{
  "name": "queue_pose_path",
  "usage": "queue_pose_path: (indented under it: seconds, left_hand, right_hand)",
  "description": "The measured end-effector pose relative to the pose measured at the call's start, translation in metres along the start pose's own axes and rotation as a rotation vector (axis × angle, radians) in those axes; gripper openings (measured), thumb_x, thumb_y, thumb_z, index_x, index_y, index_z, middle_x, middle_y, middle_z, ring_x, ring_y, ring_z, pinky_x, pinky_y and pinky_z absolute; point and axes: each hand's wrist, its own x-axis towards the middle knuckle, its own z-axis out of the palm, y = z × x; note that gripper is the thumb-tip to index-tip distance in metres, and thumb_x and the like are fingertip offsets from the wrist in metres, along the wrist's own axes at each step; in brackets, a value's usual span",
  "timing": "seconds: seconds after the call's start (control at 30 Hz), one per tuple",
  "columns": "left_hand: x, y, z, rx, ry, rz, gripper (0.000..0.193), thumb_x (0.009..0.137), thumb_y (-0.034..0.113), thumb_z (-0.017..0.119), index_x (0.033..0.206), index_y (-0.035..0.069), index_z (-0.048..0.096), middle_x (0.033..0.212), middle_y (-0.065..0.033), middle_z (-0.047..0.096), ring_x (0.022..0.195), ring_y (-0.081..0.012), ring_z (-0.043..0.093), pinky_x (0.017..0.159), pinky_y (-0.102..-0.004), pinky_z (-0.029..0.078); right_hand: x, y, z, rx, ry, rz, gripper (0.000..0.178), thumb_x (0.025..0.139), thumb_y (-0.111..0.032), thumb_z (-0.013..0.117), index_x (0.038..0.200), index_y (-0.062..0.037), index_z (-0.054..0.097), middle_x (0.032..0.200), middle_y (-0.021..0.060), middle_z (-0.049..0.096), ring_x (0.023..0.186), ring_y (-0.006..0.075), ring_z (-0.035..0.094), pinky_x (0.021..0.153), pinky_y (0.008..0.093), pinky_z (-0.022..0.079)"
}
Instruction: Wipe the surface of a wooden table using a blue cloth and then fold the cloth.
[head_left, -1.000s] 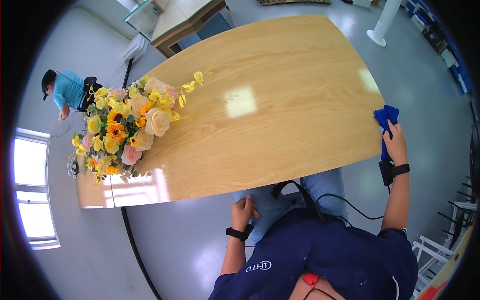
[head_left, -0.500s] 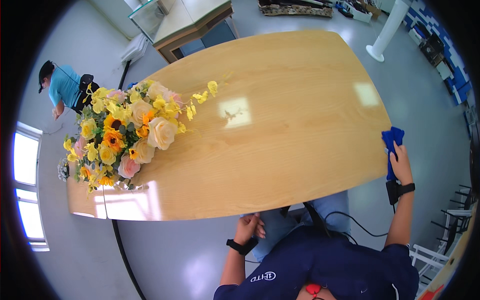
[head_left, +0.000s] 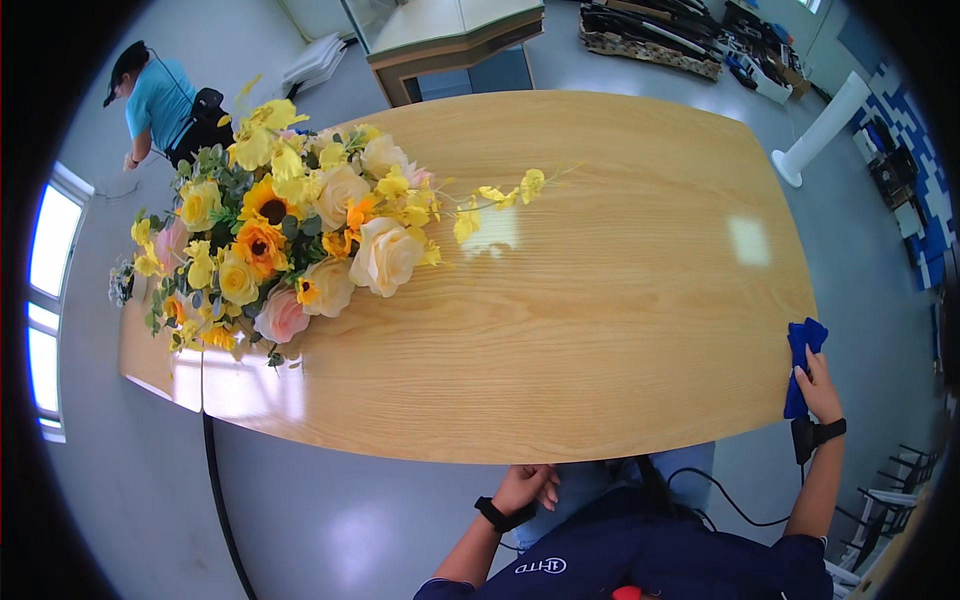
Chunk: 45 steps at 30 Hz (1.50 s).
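My right hand [head_left: 821, 391] grips a blue cloth [head_left: 799, 372] at the right edge of a light wood-grain table [head_left: 600, 290]. The cloth is bunched, lying along that edge with its upper end poking out past my fingers. My left hand [head_left: 528, 487] is down by the table's near edge, close to my lap, its fingers loosely curled with nothing seen in them. Dark bands circle both wrists, and a small black device with a cable sits by the right one.
A large bouquet [head_left: 290, 240] of yellow, cream, pink and orange flowers covers the table's left part. Beyond it a person [head_left: 165, 105] in a light blue shirt bends toward the wall. A glass-topped cabinet [head_left: 450, 30] stands behind the table; a white post [head_left: 825, 128] rises at far right.
The view has shifted, so the table and bouquet appear larger and lower. My right hand still holds the cloth at the right edge; my left hand stays by the near edge.
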Motion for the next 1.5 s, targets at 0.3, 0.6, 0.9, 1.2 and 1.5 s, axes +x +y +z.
queue_pose_path:
  seconds: [0.3,0.6,0.9,1.2,1.5]
  left_hand:
    - [0.002,-0.005,-0.011,0.006,-0.072,-0.030,0.017,0.089,0.015,0.041,0.089,-0.001,0.045,0.069,-0.0115,0.056,0.050,-0.0174,0.058,0.043,-0.0266,0.050]
    - [0.001,-0.008,-0.013,0.049,-0.075,-0.005,0.039,0.089,0.030,0.042,0.073,-0.004,0.052,0.054,-0.0111,0.056,0.044,-0.0174,0.057,0.042,-0.0248,0.048]
    - [-0.011,0.004,-0.006,0.106,0.004,-0.020,0.039,0.090,0.028,0.040,0.072,-0.004,0.052,0.053,-0.0107,0.056,0.042,-0.0181,0.055,0.041,-0.0250,0.045]
    - [-0.012,-0.005,-0.020,0.086,0.004,-0.025,0.037,0.091,0.026,0.039,0.072,-0.003,0.052,0.052,-0.0104,0.055,0.043,-0.0185,0.056,0.042,-0.0255,0.046]
    - [-0.004,-0.007,-0.024,0.045,-0.087,-0.032,0.037,0.090,0.028,0.041,0.073,-0.003,0.053,0.052,-0.0099,0.056,0.043,-0.0175,0.056,0.041,-0.0251,0.047]
  right_hand:
    - [0.061,-0.081,0.006,0.027,-0.249,-0.102,0.053,0.083,-0.018,0.049,0.125,0.0057,0.028,0.097,0.0120,0.039,0.089,0.0209,0.043,0.080,0.0273,0.038]
    - [0.153,-0.171,0.044,-0.168,-0.220,-0.510,0.041,0.083,-0.023,0.047,0.113,0.0038,0.040,0.092,0.0203,0.044,0.090,0.0335,0.044,0.081,0.0367,0.036]
    - [0.213,-0.272,0.098,-0.152,0.013,-0.606,0.045,0.078,-0.022,0.053,0.119,-0.0053,0.042,0.105,0.0234,0.043,0.100,0.0372,0.042,0.086,0.0389,0.036]
    - [0.167,-0.256,0.082,-0.206,0.016,-0.710,0.078,0.077,-0.034,0.057,0.135,-0.0124,0.010,0.134,0.0276,0.012,0.124,0.0396,0.018,0.101,0.0379,0.022]
    - [0.193,-0.294,0.102,-0.561,-0.048,-0.454,0.055,0.087,-0.035,0.031,0.133,-0.0074,0.018,0.139,0.0122,0.014,0.129,0.0235,0.014,0.099,0.0567,0.011]
